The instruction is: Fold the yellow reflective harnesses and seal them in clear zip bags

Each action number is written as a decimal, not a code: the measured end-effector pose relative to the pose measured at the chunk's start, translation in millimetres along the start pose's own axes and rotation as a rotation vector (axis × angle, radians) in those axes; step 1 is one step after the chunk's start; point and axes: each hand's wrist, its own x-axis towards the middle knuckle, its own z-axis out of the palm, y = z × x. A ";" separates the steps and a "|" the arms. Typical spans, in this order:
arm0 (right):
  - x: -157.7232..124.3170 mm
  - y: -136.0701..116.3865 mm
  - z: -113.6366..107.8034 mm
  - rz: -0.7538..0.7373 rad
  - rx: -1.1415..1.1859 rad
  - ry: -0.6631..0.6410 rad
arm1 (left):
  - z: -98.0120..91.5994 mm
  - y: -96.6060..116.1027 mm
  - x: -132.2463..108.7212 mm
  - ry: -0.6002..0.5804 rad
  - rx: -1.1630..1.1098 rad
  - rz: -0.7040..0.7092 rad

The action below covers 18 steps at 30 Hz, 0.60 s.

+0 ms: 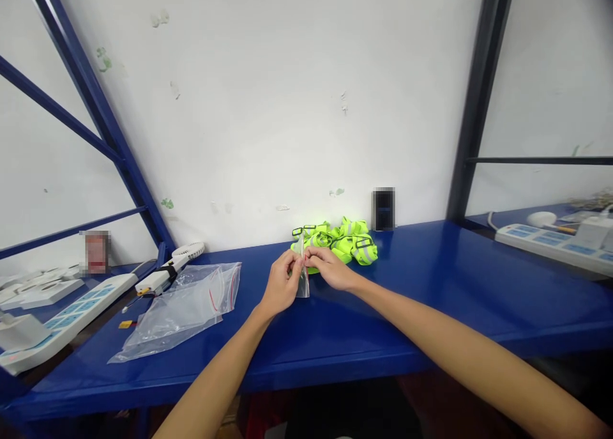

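Between my two hands a clear zip bag [303,288] is held up, seen nearly edge-on, with a bit of red at its seal. My left hand [282,280] pinches the bag from the left side. From the right, my right hand [330,266] grips it near the red strip with closed fingers. Just behind the hands lie crumpled neon-yellow reflective vests [354,242] with grey bands, partly hidden by the bag and fingers. To the left, several flat clear zip bags [186,305] with red seal lines are stacked on the blue table [345,337].
A small white fan [189,252] and a yellow connector [126,324] lie by the bags. Power strips [71,317] run along the left, with another power strip [550,244] at right. A blurred dark box [384,210] stands against the wall. Metal posts [483,100] flank the table.
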 end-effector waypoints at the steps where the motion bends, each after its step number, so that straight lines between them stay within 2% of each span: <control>1: 1.3 3.3 1.1 0.027 0.093 0.007 | 1.8 0.1 0.0 0.014 -0.018 -0.018; 5: 4.7 14.2 -2.7 0.134 0.421 0.048 | 2.1 -1.5 1.7 0.068 -0.150 -0.120; 8: 5.2 16.5 -13.1 0.173 0.470 0.114 | -4.0 -3.5 3.5 0.157 -0.283 -0.206; 10: 4.7 14.4 -17.6 0.184 0.421 0.124 | -6.5 -3.7 4.0 0.171 -0.293 -0.218; 12: 3.1 9.7 -16.5 0.142 0.302 0.088 | -6.1 -2.5 3.5 0.124 -0.255 -0.193; 16: -2.5 -4.3 -4.1 -0.007 -0.033 0.020 | -1.9 1.4 0.7 0.026 -0.167 -0.103; 18: -5.2 -11.0 0.6 -0.034 -0.098 0.019 | -1.7 2.7 -0.6 0.019 -0.130 -0.085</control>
